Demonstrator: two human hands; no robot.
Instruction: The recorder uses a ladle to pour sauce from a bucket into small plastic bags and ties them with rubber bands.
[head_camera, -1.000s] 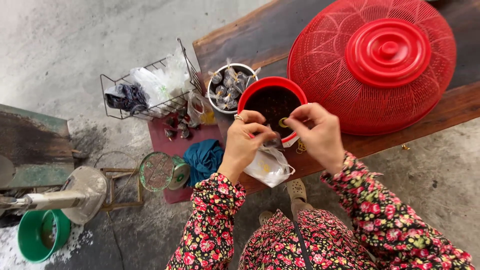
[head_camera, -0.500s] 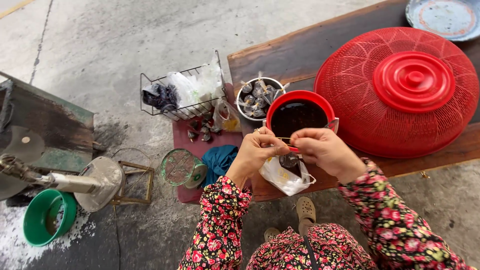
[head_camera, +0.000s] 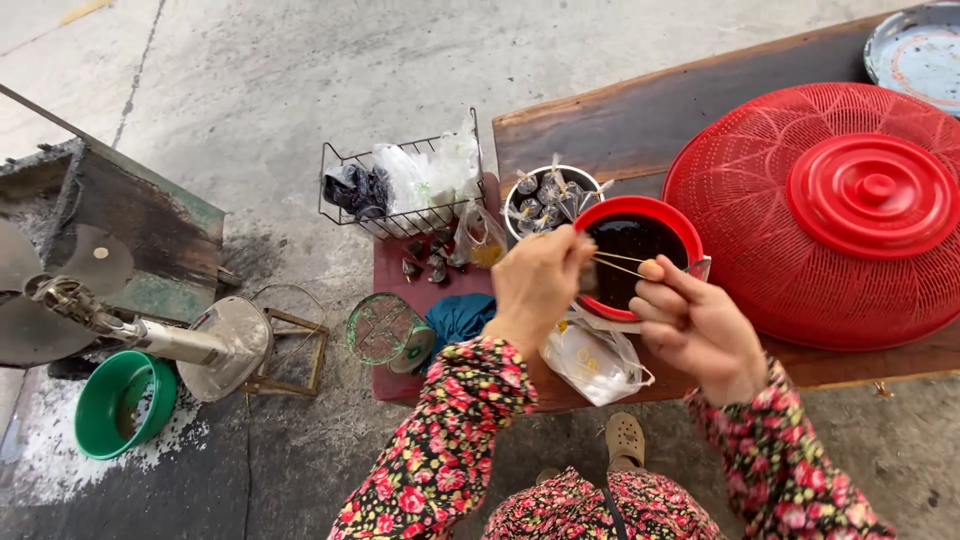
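My left hand and my right hand meet over a red bowl of dark liquid on the wooden table's near edge. Between the fingers of both hands stretches a thin pale rubber band. The left hand also pinches something small and dark that I cannot make out. A clear plastic bag with something pale inside lies just below my hands. Behind the red bowl stands a white bowl filled with several small tied bags of dark liquid.
A big red mesh food cover with a red lid fills the table's right side; a metal plate lies at the far corner. A wire basket of bags stands on a low red stool. A green bucket sits left.
The view has shifted right and nearer. My hands have moved apart over the red bowl, pulling the rubber band taut between them.
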